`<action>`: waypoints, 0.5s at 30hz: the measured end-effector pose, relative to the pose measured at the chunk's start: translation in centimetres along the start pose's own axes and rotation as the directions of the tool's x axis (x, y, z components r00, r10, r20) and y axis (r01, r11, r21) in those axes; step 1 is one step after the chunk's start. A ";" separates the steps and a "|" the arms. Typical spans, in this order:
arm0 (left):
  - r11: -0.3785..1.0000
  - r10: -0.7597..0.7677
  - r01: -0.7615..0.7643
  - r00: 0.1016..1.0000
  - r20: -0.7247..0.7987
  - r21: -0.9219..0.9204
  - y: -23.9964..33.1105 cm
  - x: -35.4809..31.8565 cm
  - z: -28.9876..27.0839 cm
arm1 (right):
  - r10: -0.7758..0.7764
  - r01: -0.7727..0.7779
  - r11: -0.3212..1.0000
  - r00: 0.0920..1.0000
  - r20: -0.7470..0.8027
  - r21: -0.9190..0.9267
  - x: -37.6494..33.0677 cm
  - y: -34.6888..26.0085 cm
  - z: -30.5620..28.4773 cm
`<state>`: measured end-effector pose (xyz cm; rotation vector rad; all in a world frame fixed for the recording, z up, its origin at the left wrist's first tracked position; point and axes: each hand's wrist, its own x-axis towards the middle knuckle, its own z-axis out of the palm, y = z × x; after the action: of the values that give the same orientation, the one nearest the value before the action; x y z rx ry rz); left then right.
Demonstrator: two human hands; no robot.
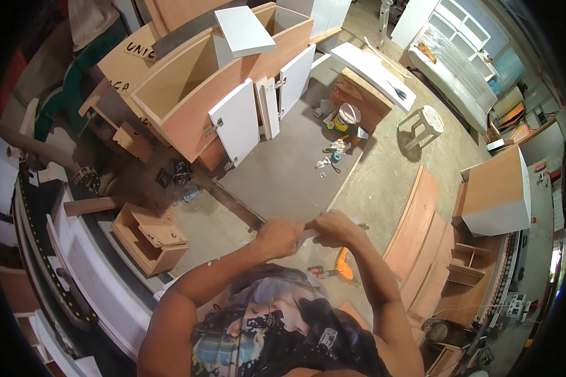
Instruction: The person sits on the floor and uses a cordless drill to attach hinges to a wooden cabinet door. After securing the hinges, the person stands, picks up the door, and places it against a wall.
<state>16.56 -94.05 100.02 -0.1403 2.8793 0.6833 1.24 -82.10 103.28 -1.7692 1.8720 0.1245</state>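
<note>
My left hand (280, 238) and my right hand (334, 227) meet close together in front of my body, both closed with fingers curled in. A small pale piece shows between them, too little of it visible to name. They are over the near edge of a flat grey board (283, 182) lying on the floor. Below my right hand, an orange power drill (344, 266) lies on the concrete. Beyond the board stands a long wooden cabinet (198, 129) with white doors (236, 129) along its front and a loose white panel (245, 31) resting on top.
A bucket (346, 117) and small tools sit on the board's far right, beside a wooden box (365, 94) carrying a white plank (377, 72). A plastic stool (425, 122) stands farther right. Long wood planks (415, 232) lie to my right; a small wooden box (148, 239) is left.
</note>
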 end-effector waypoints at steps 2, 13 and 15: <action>0.998 -0.060 0.061 0.998 -0.023 0.033 -3.7 0.3 -1.4 | -0.008 0.008 1.000 1.000 -0.010 -0.006 4.8 0.7 -1.8; 0.933 -0.356 0.352 0.880 -0.313 -0.071 -26.9 11.0 -6.5 | 0.383 -0.061 0.873 0.699 -0.603 0.484 12.1 12.9 -4.9; 0.932 -0.362 0.347 0.861 -0.356 -0.107 -30.3 14.8 -6.6 | 0.471 -0.145 0.768 0.787 -0.398 0.623 11.5 16.9 0.7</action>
<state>5.05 -124.73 89.74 -0.8744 3.0523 0.6999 -14.28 -89.94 92.45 -1.1044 2.2699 -0.8165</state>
